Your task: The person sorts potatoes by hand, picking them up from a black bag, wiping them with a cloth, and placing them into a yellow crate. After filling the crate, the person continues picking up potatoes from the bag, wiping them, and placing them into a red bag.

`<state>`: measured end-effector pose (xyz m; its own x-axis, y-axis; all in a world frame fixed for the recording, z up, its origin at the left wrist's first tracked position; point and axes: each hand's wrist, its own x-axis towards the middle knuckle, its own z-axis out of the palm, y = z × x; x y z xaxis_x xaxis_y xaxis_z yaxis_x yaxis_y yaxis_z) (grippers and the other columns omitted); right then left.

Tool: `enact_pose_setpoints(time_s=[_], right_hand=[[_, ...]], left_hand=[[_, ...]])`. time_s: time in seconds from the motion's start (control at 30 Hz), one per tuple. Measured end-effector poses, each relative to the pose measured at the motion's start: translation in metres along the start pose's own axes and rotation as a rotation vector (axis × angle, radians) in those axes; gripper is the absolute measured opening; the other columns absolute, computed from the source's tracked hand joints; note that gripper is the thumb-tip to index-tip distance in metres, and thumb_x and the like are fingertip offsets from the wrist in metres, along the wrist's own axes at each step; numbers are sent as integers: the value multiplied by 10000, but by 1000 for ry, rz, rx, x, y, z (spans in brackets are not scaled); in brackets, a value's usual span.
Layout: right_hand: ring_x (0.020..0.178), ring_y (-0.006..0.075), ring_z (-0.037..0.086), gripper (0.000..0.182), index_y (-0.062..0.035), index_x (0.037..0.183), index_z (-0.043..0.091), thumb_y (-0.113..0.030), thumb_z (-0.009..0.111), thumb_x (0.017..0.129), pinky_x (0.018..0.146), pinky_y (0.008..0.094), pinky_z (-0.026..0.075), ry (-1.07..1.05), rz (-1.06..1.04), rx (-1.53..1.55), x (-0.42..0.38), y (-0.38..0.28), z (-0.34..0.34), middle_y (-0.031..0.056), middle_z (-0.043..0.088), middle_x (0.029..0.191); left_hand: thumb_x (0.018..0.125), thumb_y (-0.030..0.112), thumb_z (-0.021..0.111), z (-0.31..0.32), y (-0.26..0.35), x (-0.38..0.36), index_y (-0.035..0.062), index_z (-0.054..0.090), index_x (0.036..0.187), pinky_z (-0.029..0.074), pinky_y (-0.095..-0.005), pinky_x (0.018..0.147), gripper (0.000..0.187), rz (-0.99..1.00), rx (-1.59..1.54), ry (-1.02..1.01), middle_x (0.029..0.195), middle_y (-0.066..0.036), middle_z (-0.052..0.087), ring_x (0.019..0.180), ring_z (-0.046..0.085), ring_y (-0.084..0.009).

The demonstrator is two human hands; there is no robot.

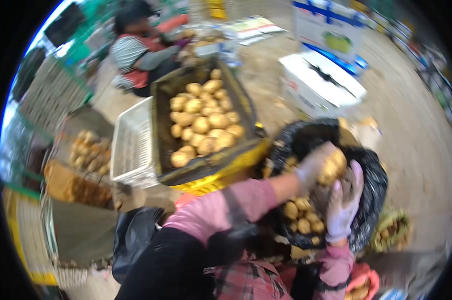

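My left hand, in a pale glove and blurred by motion, grips a large potato above a black plastic bag. Just below it, my right hand, also gloved, points upward with its fingers apart and holds nothing. Inside the rolled-down bag lie several smaller potatoes. To the left, a yellow crate with a dark lining is heaped with potatoes.
A white plastic basket stands against the crate. White cartons sit behind the bag. At far left is a container of potatoes. A person crouches at the back. Near my right arm lies a green mesh sack.
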<state>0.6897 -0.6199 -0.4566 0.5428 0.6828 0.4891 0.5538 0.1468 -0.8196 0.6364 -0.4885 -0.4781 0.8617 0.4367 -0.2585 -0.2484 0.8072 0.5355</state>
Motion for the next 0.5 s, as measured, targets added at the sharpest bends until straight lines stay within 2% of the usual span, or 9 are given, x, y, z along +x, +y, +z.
enact_pose_setpoints(time_s=[0.03,0.07,0.1,0.17,0.2,0.3,0.43,0.47,0.5], right_hand=[[1366,286,392,539,38,1404,422,-199,603,956,1123,397,330,11,-1,50,2,-11,13,189,417,1446],[1340,273,423,516,33,1408,416,-197,582,977,1111,380,349,-31,-44,-133,1,-3,15,169,399,1467],[1315,261,454,494,28,1411,410,-196,561,997,1099,363,368,-60,-79,-336,0,11,10,148,382,1489],[1276,239,492,425,45,1368,455,-160,545,1006,1078,349,391,-42,100,-117,4,33,12,151,463,1430],[1203,271,550,329,38,1280,532,-104,548,983,1050,354,414,46,112,-90,5,32,16,176,563,1293],[1164,208,555,333,57,1276,502,-139,534,1009,1034,324,428,184,378,249,8,41,15,134,572,1271],[1150,228,545,333,42,1262,513,-183,519,1017,1020,337,425,226,555,385,15,55,-8,137,576,1233],[1159,231,529,353,24,1262,513,-233,503,1020,1026,345,410,195,630,468,14,69,-18,131,564,1227],[1158,226,526,365,21,1260,516,-251,507,1017,1029,344,408,113,472,269,9,90,-27,129,558,1230]], left_hand=[[1005,293,487,-21,-25,25,80,617,996,475,-305,896,249,225,206,-41,914,-25,632,969,599,-161],[1018,292,475,-42,-50,52,85,619,989,476,-303,881,254,458,402,-35,930,-25,639,941,603,-155],[1021,281,480,4,-35,6,79,616,990,483,-296,860,246,-93,-316,-53,937,-26,642,933,602,-151],[1009,259,512,-12,-59,30,64,597,1025,481,-273,845,213,177,-9,54,948,-32,635,933,590,-142],[997,232,540,-9,-59,29,37,573,1124,477,-273,871,235,173,85,177,1013,-54,634,977,584,-139],[980,242,574,-2,-59,17,16,540,1227,476,-284,910,337,278,471,260,1090,-86,630,1011,591,-153],[927,300,608,5,-51,-6,-30,523,1252,463,-315,945,471,538,836,197,1141,-213,635,1081,616,-307],[920,268,620,16,-39,-22,-25,547,1212,454,-317,953,421,486,813,156,1122,-193,638,1094,607,-268],[922,260,618,15,-41,-23,-20,556,1195,454,-315,953,396,465,787,88,1110,-180,641,1090,605,-253]])
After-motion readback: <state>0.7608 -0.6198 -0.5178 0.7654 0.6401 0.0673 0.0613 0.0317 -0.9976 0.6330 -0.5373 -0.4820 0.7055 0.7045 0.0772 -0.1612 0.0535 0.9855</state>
